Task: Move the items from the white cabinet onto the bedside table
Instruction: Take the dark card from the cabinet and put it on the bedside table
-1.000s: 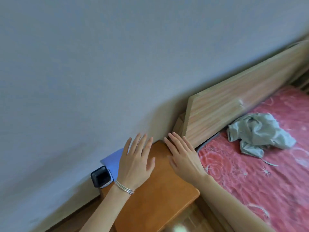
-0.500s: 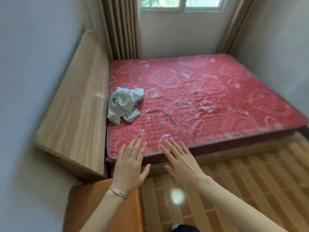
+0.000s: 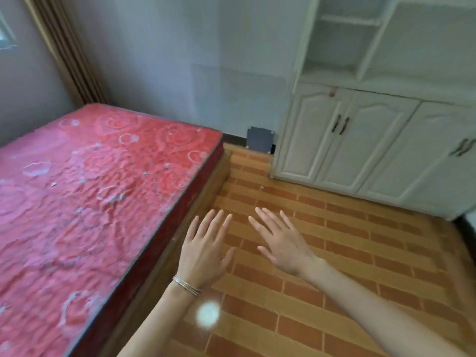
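Observation:
The white cabinet (image 3: 360,140) stands against the far wall at the upper right, its lower doors closed and open shelves above. I see no items on the visible shelves. My left hand (image 3: 206,251), with thin bracelets at the wrist, is held out flat with fingers apart and holds nothing. My right hand (image 3: 283,240) is beside it, also flat, spread and empty. Both hover over the floor, well short of the cabinet. The bedside table is out of view.
A bed with a red patterned mattress (image 3: 90,191) fills the left side, its wooden frame edge running toward me. Orange brick-patterned floor (image 3: 334,266) lies between the bed and the cabinet. A dark panel (image 3: 260,139) leans on the wall by the cabinet. Brown curtains (image 3: 64,47) hang at the upper left.
The view has swung right, from the bedside table and headboard, across the bed, to the floor and the white cabinet. Both hands stay spread and empty in front of me.

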Demonstrator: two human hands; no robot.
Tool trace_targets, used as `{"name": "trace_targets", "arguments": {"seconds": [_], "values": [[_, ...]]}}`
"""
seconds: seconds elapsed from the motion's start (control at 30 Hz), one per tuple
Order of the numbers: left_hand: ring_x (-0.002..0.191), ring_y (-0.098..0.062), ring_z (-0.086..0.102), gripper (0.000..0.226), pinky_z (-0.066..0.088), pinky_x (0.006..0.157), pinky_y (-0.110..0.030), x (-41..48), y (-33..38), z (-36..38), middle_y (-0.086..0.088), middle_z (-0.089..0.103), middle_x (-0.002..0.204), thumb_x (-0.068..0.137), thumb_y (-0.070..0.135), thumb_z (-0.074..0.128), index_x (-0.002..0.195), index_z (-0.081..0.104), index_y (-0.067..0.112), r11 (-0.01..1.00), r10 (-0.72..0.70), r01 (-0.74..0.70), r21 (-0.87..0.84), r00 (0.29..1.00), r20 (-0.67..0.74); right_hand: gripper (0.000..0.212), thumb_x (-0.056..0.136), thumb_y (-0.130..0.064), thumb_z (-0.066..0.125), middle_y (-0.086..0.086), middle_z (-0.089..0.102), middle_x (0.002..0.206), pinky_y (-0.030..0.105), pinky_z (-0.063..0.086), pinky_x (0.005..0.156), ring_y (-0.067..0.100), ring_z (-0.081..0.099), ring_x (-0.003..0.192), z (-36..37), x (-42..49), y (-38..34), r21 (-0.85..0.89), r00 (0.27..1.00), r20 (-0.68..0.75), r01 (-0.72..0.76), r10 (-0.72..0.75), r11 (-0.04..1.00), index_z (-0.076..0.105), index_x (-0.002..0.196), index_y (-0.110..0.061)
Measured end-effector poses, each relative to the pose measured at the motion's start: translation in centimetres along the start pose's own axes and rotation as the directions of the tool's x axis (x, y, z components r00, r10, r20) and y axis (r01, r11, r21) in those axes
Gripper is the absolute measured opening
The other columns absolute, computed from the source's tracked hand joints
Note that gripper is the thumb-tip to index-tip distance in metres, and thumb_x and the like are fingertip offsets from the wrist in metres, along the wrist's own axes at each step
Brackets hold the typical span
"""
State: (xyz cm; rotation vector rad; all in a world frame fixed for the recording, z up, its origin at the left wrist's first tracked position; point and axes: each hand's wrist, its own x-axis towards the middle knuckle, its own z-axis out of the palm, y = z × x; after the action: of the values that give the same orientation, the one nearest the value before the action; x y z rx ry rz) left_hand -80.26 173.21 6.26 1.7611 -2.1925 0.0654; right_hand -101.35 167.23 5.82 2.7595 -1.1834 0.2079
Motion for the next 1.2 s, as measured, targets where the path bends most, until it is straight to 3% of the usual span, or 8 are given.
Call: {"name": "trace_targets", "arguments": {"seconds": [0.2,0.37,0.57,0.7,0.8,1.0,1.13,1.2], "values": [[0.13,-0.023,0.045,0.065,0.029,0.105,-0.044,10.8,11.2,3.2,-0.003,0.051,0.139,0.08,0.048,0.046,0.137,0.05,0.017,0.978,0.202,-0.201,-0.051,0.979,0.007,0.07,0.082,-0.038,0.065,0.008,0.039,0.145,0.05,0.031,0.107,0.023,0.035,0.134,-2.6,-6.5,13.8,-0.069,0.98,-0.023,-0.198,0.197,0.978,0.036,0.141,-0.017],[0.13,-0.023,0.045,0.062,0.027,0.111,-0.043,19.3,20.4,4.6,-0.003,0.052,0.137,0.086,0.052,0.04,0.138,0.049,0.018,0.958,0.283,-0.285,-0.017,0.957,-0.054,0.065,0.083,-0.039,0.063,0.005,0.043,0.143,0.048,0.032,0.107,0.02,0.037,0.133,-6.3,-10.5,24.8,-0.137,0.953,-0.096,-0.298,0.287,0.945,0.039,0.14,-0.018],[0.127,-0.026,0.047,0.061,0.032,0.107,-0.045,28.1,31.3,5.5,-0.006,0.054,0.134,0.088,0.054,0.037,0.137,0.048,0.018,0.911,0.41,-0.412,-0.004,0.907,-0.095,0.062,0.084,-0.037,0.063,0.007,0.046,0.14,0.048,0.034,0.106,0.022,0.039,0.131,-10.1,-16.6,34.9,-0.164,0.901,-0.168,-0.425,0.4,0.89,0.041,0.139,-0.015],[0.125,-0.026,0.049,0.058,0.036,0.105,-0.046,32.4,37.8,6.5,-0.006,0.055,0.133,0.088,0.052,0.038,0.134,0.05,0.018,0.849,0.522,-0.527,-0.024,0.845,-0.115,0.055,0.092,-0.04,0.041,0.006,0.043,0.143,0.044,0.029,0.11,0.02,0.034,0.134,-10.7,-20.7,39.7,-0.174,0.843,-0.189,-0.533,0.503,0.828,0.037,0.141,-0.016],[0.122,-0.026,0.051,0.058,0.039,0.104,-0.047,35.2,41.7,8.2,-0.005,0.057,0.13,0.088,0.052,0.038,0.134,0.05,0.018,0.795,0.599,-0.606,-0.033,0.793,-0.109,0.055,0.093,-0.038,0.049,0.006,0.042,0.143,0.042,0.024,0.112,0.02,0.033,0.134,-10.3,-23.2,42.6,-0.168,0.798,-0.193,-0.6,0.571,0.782,0.036,0.142,-0.016],[0.116,-0.026,0.054,0.057,0.043,0.099,-0.045,41.1,47.3,13.3,-0.004,0.058,0.126,0.087,0.052,0.04,0.131,0.053,0.018,0.709,0.703,-0.703,-0.057,0.711,-0.024,0.057,0.088,-0.037,0.057,0.005,0.044,0.142,0.047,0.032,0.108,0.02,0.036,0.133,-8.3,-26.5,48.4,-0.146,0.692,-0.153,-0.722,0.706,0.676,0.042,0.139,-0.016],[0.115,-0.025,0.055,0.056,0.045,0.096,-0.044,46.4,50.2,15.9,-0.004,0.059,0.126,0.085,0.052,0.041,0.129,0.054,0.019,0.646,0.761,-0.76,-0.072,0.649,-0.014,0.054,0.091,-0.048,0.032,0.001,0.049,0.138,0.043,0.029,0.109,0.017,0.042,0.129,-7.4,-27.2,53.6,-0.192,0.634,-0.075,-0.767,0.77,0.613,0.046,0.135,-0.02],[0.111,-0.025,0.058,0.055,0.047,0.092,-0.041,49.7,52.0,16.4,-0.004,0.061,0.122,0.085,0.052,0.04,0.126,0.057,0.019,0.623,0.778,-0.778,-0.078,0.627,-0.045,0.056,0.09,-0.05,0.029,0.002,0.053,0.133,0.042,0.032,0.106,0.018,0.048,0.123,-8.0,-27.3,56.9,-0.197,0.622,-0.079,-0.776,0.779,0.599,0.051,0.132,-0.021]]}}
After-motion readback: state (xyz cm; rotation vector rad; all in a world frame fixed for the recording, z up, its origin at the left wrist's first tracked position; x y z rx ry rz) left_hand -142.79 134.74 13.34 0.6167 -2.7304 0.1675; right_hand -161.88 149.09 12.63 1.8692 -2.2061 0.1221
